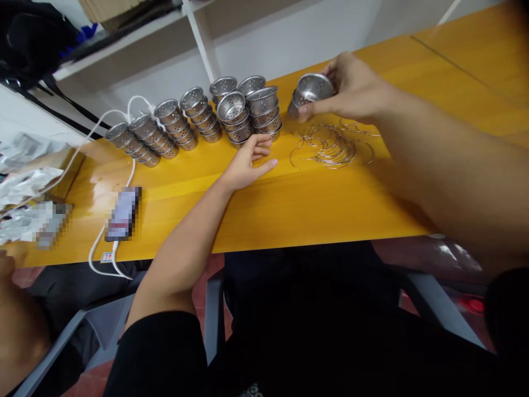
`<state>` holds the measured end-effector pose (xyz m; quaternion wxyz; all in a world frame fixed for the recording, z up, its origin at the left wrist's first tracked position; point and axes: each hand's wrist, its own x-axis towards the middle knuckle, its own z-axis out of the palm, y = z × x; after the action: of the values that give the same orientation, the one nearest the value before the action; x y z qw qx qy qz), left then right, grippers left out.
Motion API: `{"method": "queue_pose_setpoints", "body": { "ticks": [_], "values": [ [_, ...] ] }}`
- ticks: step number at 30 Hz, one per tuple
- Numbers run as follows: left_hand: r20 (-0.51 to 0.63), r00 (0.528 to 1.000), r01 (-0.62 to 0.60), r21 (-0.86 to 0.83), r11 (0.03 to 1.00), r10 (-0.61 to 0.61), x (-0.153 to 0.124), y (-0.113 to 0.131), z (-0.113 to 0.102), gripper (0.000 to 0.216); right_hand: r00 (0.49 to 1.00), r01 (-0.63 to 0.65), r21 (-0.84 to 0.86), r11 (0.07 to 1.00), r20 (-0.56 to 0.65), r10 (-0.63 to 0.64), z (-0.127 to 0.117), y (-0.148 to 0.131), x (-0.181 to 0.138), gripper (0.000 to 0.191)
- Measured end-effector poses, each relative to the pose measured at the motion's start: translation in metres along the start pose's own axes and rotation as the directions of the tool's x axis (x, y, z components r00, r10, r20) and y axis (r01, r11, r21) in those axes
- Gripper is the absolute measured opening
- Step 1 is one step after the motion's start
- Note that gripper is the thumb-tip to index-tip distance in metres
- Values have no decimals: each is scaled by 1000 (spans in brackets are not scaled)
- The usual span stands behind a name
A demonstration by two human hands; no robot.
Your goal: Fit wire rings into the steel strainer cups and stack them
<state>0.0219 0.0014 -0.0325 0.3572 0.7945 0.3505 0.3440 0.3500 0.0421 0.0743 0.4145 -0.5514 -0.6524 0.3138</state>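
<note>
My right hand (351, 88) is closed around a small perforated metal cup (313, 89), tilted on its side above the yellow table (289, 204). Just below it lies a loose pile of thin wire rings (328, 146). My left hand (248, 162) rests flat on the table with its fingers stretched out, holding nothing, right in front of the nearest stack of metal cups (235, 118). Several more stacks of the same cups (165, 129) stand in a row to the left.
A white cable (101, 237) loops over the table's left part beside a blurred phone-like object (123, 213). Crumpled plastic bags (25, 182) lie far left. Another person's arm (16, 325) shows at the bottom left. A white shelf (136, 33) runs behind the table.
</note>
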Motion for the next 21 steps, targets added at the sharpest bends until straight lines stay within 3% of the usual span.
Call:
{"method": "queue_pose_setpoints", "body": {
  "ticks": [3,7,11,15,21],
  "values": [
    [-33,998,-53,22,998,54,2,-4,2,101,974,87,82,993,203,-102,6,-3,-29,75],
    [-33,991,-125,88,988,128,5,-6,-2,121,900,191,180,965,361,-245,47,-7,-61,86],
    [-44,992,-115,123,986,122,6,-9,-8,114,879,330,152,931,311,-362,75,-7,-72,75],
    [-76,979,-177,119,977,187,9,-16,-6,119,872,423,71,903,240,-427,70,-5,-71,65],
    [-13,971,-238,28,971,239,11,-19,-6,119,875,384,140,913,261,-408,65,5,-64,74]
  ]
}}
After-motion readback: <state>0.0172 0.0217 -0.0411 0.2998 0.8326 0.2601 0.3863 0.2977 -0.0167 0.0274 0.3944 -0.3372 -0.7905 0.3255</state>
